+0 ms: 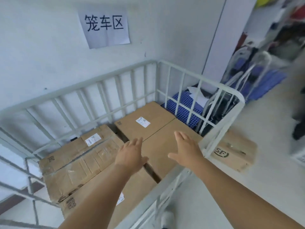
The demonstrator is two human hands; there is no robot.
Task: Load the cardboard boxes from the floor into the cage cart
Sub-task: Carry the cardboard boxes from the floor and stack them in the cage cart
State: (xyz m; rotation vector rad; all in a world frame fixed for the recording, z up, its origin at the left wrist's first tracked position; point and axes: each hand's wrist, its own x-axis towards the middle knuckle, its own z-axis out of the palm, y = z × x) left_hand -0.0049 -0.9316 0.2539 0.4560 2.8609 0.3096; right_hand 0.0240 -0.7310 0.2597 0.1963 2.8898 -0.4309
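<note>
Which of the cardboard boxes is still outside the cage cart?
The box with the SF logo. It sits on the floor just beyond the cage cart, at its right side; the other boxes all lie inside the bars.

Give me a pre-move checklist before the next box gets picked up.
1. Left hand free: ok, fingers straight, holding nothing.
2. Right hand free: ok, open above the big flat box.
3. Boxes inside the cage cart: ok, several lie flat inside.
4. Box left to load: ok, the SF box sits on the floor outside the cart's rail.
5. Room left on top: cannot tell.
</note>
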